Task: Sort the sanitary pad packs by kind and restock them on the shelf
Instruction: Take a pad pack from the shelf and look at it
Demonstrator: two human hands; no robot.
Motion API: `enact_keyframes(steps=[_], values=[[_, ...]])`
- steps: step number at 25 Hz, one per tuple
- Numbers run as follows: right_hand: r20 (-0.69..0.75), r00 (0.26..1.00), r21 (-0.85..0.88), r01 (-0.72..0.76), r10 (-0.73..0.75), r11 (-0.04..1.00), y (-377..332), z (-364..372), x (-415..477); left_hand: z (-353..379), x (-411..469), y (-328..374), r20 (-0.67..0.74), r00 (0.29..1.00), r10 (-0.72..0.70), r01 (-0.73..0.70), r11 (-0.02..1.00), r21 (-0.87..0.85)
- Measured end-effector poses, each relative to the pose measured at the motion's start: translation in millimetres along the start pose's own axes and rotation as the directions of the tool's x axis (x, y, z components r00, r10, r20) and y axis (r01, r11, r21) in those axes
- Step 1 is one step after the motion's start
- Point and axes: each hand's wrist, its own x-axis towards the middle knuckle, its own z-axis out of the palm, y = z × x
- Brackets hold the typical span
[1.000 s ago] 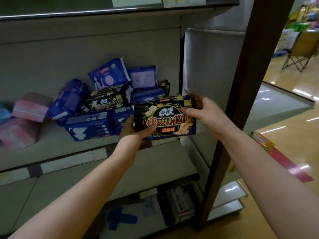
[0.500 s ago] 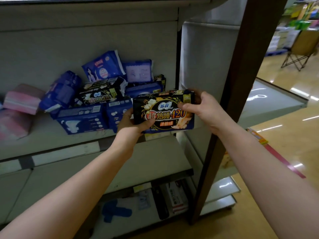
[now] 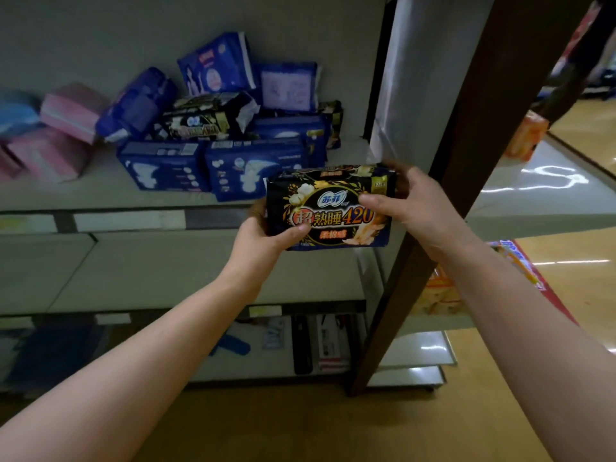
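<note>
A black pad pack (image 3: 330, 195) with gold print and "420" is held upright in front of the shelf (image 3: 100, 198), near its right end. My left hand (image 3: 263, 235) grips its lower left corner, thumb on the front. My right hand (image 3: 403, 201) grips its right end, thumb across the face. On the shelf behind lies a heap of packs: two dark blue packs (image 3: 163, 165) at the front, another black pack (image 3: 206, 123) on top, and blue packs (image 3: 216, 66) leaning on the back wall. Pink packs (image 3: 66, 111) lie at the left.
A dark wooden post (image 3: 466, 155) slants down just right of my right hand. A lower shelf board (image 3: 166, 271) is under the pack, with boxed goods (image 3: 330, 341) on the bottom level. Orange packs (image 3: 526, 135) sit on the neighbouring rack; the aisle floor (image 3: 583, 281) is at the right.
Both hands with the black pack have dropped slightly, to the shelf's front edge. The view has tilted down, so the heap sits higher in frame. The grip is unchanged.
</note>
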Motion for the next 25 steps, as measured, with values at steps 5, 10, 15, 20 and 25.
enact_keyframes(steps=[5, 10, 15, 20, 25], values=[[-0.005, 1.000, 0.005, -0.023, 0.023, 1.000, 9, 10, -17, -7, -16, -13, -0.012, 1.000, -0.010, 0.010, 1.000, -0.020], [-0.047, 0.997, -0.003, -0.062, 0.061, 0.998, 15, 41, -35, -34, -29, -29, 0.045, 0.999, -0.019, 0.019, 1.000, -0.003], [-0.102, 0.988, 0.059, -0.111, 0.116, 0.992, 35, 76, -60, -60, -41, -56, 0.113, 0.992, -0.060, 0.056, 0.998, 0.036], [-0.119, 0.978, 0.078, -0.166, 0.174, 0.983, 63, 88, -84, -61, -61, -81, 0.164, 0.981, -0.103, 0.099, 0.995, 0.030], [-0.066, 0.984, 0.047, -0.162, 0.165, 0.986, 113, 85, -85, -42, -62, -131, 0.124, 0.983, -0.137, 0.130, 0.990, 0.064]])
